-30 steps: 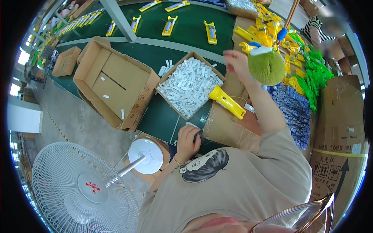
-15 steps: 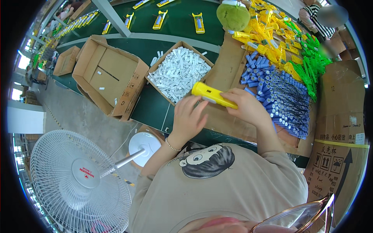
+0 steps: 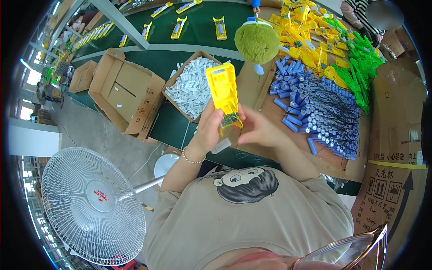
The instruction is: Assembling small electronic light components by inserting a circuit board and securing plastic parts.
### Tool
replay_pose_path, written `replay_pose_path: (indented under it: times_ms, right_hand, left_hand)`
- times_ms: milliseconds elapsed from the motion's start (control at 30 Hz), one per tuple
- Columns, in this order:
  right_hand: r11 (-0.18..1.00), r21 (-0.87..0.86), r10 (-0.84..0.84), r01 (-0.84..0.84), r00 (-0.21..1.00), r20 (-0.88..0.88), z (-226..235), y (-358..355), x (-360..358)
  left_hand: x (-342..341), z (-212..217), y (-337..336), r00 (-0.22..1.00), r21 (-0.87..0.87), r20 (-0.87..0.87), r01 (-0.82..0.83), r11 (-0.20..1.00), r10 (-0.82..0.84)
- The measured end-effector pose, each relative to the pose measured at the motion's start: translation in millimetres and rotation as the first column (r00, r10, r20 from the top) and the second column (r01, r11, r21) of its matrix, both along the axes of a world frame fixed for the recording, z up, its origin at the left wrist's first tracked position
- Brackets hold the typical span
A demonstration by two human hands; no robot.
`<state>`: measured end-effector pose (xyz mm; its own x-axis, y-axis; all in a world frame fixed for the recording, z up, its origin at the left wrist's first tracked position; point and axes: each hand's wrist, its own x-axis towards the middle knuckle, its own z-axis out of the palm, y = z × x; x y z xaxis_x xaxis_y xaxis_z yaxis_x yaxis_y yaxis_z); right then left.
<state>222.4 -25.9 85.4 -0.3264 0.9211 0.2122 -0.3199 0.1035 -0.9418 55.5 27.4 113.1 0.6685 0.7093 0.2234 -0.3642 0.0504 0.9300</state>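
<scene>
Two bare hands are meeting over the near edge of a green worktop (image 3: 180, 128), both closing on one yellow plastic housing (image 3: 223, 92). The left hand (image 3: 208, 128) is wrapping its fingers (image 3: 203, 118) around the lower end of the piece, firmly curled on it, while the right hand (image 3: 257, 128) is coming in from the right, its fingers loosely bent and touching the same lower end beside a small green circuit board (image 3: 230, 119) seated there. A pale, flat part (image 3: 221, 145) is jutting out just below the left palm.

The housing is being held above the worktop, close to the person's chest, between an open carton of small white parts (image 3: 191, 87) on the left and a heap of blue cylindrical cells (image 3: 315, 112) on the right. Its long axis is running near to far, leaning slightly left, with the broad open end pointing away from the person and the board end nearest the wrists.

Handled well, the step seems to call for the left hand keeping the housing steady while the right works at the board with fingertips only, without twisting the shell or pressing on the board's face.

A green plush ball (image 3: 257, 41) is hanging beyond it, and a white standing fan (image 3: 92, 204) is sitting on the floor at lower left.
</scene>
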Motion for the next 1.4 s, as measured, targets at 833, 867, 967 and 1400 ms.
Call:
replay_pose_path:
  times_ms: [833, 867, 967, 1400]
  right_hand:
    - [0.942, -0.323, 0.091, -0.092, 0.996, -0.020, 34.7, 3.4, 45.2]
    - [0.913, -0.394, 0.155, -0.110, 0.984, 0.086, 34.9, 6.1, 44.9]
    - [0.905, -0.414, 0.115, -0.097, 0.993, 0.017, 25.6, 6.0, 51.3]
    - [0.898, -0.225, -0.327, 0.379, 0.915, 0.237, 12.4, 4.2, 25.8]
  left_hand:
    - [2.5, -33.7, -3.8, 0.981, -0.115, -0.195, -0.033, 0.993, 0.010]
    - [2.1, -35.5, -3.5, 0.981, -0.116, -0.195, -0.033, 0.993, 0.010]
    - [-0.1, -35.2, -0.5, 0.937, 0.148, -0.347, 0.015, 0.989, 0.038]
    - [7.0, -50.6, -16.6, 0.896, 0.110, -0.418, -0.113, 0.987, 0.149]
